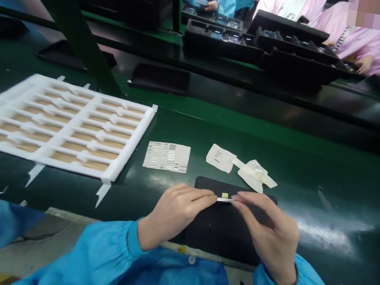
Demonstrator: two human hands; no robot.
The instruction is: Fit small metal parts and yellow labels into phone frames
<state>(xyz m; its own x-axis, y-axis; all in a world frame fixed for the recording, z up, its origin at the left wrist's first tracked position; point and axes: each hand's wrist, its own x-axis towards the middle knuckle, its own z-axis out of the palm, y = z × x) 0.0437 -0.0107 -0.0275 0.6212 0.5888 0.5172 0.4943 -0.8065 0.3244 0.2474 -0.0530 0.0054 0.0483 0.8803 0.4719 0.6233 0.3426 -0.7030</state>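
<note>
Between the fingertips of my left hand point(180, 211) and my right hand point(268, 228) is a small, thin white piece point(224, 200), seen nearly edge-on. A small yellow-green tab point(225, 195) stands up from it. Both hands are closed in a pinch, one at each end of the piece. They are over a black mat point(222, 230) at the table's near edge. Just beyond the mat lie pale backing papers point(222, 158) with a strip of tape across them. To their left rests a sheet of narrow silvery label strips point(166, 156).
A white foam tray point(56, 148) with brown-bottomed slots is taped to the green table point(179, 121) at left. A green post point(62, 9) slants across the view. Farther back are black bins point(221, 41), a black tray point(160, 79) and several people in blue and pink.
</note>
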